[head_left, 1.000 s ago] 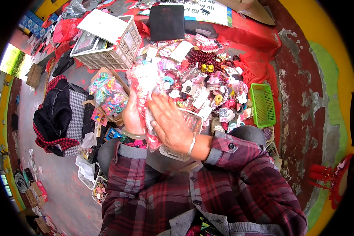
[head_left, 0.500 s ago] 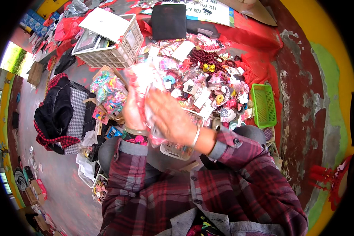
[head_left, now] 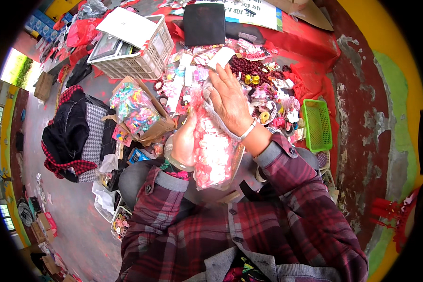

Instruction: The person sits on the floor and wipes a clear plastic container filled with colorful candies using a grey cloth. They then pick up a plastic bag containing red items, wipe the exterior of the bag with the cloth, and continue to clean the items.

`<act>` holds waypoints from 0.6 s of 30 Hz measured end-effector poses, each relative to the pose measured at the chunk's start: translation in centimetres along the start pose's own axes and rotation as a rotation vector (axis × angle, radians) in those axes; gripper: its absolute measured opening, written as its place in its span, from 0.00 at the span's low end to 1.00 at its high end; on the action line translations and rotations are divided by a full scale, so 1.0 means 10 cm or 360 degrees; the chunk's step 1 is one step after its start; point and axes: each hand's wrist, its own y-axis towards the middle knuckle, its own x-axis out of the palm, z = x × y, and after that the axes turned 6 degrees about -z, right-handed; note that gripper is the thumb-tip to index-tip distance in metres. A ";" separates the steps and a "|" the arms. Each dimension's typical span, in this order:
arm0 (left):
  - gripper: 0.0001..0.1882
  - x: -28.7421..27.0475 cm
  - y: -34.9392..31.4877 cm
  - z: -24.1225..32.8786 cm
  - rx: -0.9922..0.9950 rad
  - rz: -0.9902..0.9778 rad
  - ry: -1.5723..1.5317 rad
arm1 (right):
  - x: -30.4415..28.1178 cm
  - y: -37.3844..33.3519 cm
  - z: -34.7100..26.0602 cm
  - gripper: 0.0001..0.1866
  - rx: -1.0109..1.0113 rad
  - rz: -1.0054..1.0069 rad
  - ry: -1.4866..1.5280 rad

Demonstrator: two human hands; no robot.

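In front of my chest, my left hand [head_left: 184,142] grips a long clear package [head_left: 215,152] from its left side. Pink and white pieces fill the package, too glared to name. My right hand [head_left: 231,101] lies over the package's far right part, fingers stretched and a grey cloth [head_left: 215,114] pressed under the palm. The cloth runs down along the package's right edge. Just left of my left hand stands an open cardboard box [head_left: 160,123] with a bag of colourful small pieces [head_left: 135,109] in it.
Beyond my hands spreads a heap of hair ties, bead strings [head_left: 249,67] and small packets. A white plastic crate [head_left: 148,63] stands at the far left, a green basket [head_left: 317,124] to the right. A checked bag with black clothing [head_left: 65,134] sits at the left.
The package has come nearer to me and to the right, uncovering the cardboard box. My right hand and the cloth have slid toward the package's far right part.
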 end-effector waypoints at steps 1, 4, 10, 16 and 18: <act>0.26 0.05 0.02 0.00 0.0046 0.0021 0.0024 | 0.05 -0.01 0.06 0.22 -0.0016 -0.0004 0.0043; 0.26 -0.06 0.05 0.15 0.0226 0.0117 0.0067 | 0.09 -0.10 -0.09 0.23 -0.0216 -0.0076 0.0224; 0.29 -0.15 0.03 0.64 0.0549 0.0067 0.0094 | 0.15 -0.57 -0.57 0.29 -0.0395 -0.0526 0.0427; 0.27 -0.18 0.05 0.35 0.0367 -0.0087 -0.0165 | 0.17 -0.25 -0.26 0.24 -0.0429 -0.0214 0.0138; 0.26 -0.08 0.05 0.21 0.0222 -0.0002 -0.0300 | 0.18 -0.18 -0.13 0.20 -0.0267 -0.0062 0.0220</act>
